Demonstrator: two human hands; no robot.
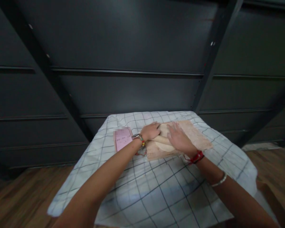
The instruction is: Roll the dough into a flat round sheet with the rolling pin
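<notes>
A pale rolling pin [163, 139] lies across a flat round of dough [165, 130] on a floury wooden board [194, 134]. My left hand [150, 130] rests over the pin's left end, its fingers stretched to the right. Over the right end lies my right hand [180, 138], palm down with the fingers extended forward and slightly spread. Both ends of the pin are hidden beneath my hands. Dough shows on the near and far sides of the pin.
A phone [123, 139] with a pink timer screen lies left of the board. Beneath everything is a white checked cloth [142, 180] covering the table. Dark metal panels [133, 91] stand directly behind the table, and wooden floor [33, 186] shows at both sides.
</notes>
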